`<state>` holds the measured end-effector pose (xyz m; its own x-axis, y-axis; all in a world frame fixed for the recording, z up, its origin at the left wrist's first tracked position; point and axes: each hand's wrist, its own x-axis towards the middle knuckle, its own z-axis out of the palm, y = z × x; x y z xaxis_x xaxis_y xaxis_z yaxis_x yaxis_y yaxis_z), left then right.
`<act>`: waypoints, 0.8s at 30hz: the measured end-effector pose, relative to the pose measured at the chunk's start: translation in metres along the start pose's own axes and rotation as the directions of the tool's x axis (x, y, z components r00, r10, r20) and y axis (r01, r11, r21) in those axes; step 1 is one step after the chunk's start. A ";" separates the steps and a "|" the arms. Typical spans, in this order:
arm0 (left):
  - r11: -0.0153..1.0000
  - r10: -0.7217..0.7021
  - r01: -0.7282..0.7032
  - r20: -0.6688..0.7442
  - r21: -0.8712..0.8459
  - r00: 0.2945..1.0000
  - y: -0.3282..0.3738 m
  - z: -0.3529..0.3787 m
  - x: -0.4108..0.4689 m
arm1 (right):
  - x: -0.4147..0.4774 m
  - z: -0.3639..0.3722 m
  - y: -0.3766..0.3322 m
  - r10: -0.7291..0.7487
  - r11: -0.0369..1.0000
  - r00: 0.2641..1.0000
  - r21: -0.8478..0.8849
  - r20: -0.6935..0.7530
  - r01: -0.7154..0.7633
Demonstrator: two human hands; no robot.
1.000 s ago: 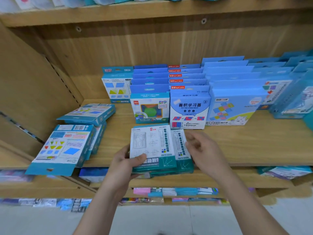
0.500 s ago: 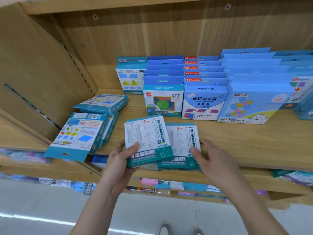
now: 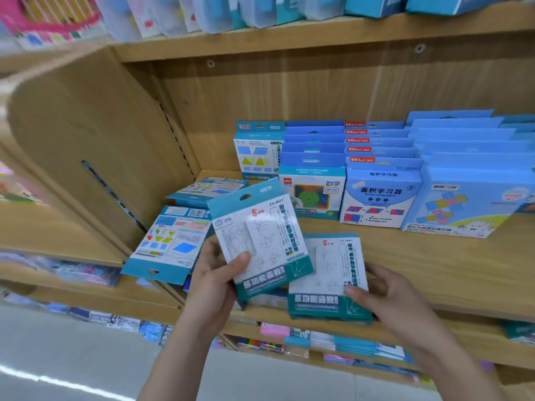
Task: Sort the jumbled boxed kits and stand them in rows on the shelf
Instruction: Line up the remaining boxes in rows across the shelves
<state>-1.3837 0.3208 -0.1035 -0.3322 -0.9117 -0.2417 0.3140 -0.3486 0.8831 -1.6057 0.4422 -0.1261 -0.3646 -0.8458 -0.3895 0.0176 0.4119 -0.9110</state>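
Holding tilted teal-edged box [image 3: 262,241], left grip [image 3: 214,274]; right grip [image 3: 386,298] clasps rectangular twin [image 3: 327,273] on wooden shelf [image 3: 440,270]

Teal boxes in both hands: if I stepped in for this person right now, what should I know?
Left hand grips one teal kit, tilted up off the shelf.
Right hand holds the stack of matching teal kits, lying flat at the shelf's front edge.
Done: the standing rows of blue boxes line the back.
Left: stand the teal kits in a row, then sort the flat blue kits lying jumbled on the left.
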 end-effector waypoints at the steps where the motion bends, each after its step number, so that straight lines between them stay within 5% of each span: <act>1: 0.999 0.045 -0.046 0.017 0.022 0.999 0.008 0.000 0.001 | -0.001 -0.001 0.001 -0.014 0.999 1.000 0.029 0.008 0.014; 6: 0.916 0.332 -0.340 0.071 0.214 0.940 0.076 -0.003 0.020 | 0.002 0.003 -0.015 -0.062 0.982 0.997 0.174 -0.047 0.069; 9: 0.860 0.408 -0.413 0.082 0.300 0.909 0.113 -0.009 0.042 | 0.016 0.018 -0.038 -0.197 0.978 0.977 0.061 -0.077 0.202; 18: 0.742 0.489 -0.404 -0.021 0.535 0.872 0.148 -0.021 0.108 | 0.051 0.065 -0.053 -0.406 0.896 0.911 -0.226 -0.075 0.381; 24: 0.494 0.458 -0.300 0.049 0.816 0.887 0.181 -0.018 0.159 | 0.044 0.057 -0.088 -0.466 0.763 0.884 -0.521 -0.031 0.383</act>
<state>-1.3636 0.1088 0.0102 -0.1943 -0.9582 0.2099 -0.4707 0.2788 0.8371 -1.5705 0.3493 -0.0709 -0.3599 -0.9292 0.0840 -0.6111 0.1667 -0.7738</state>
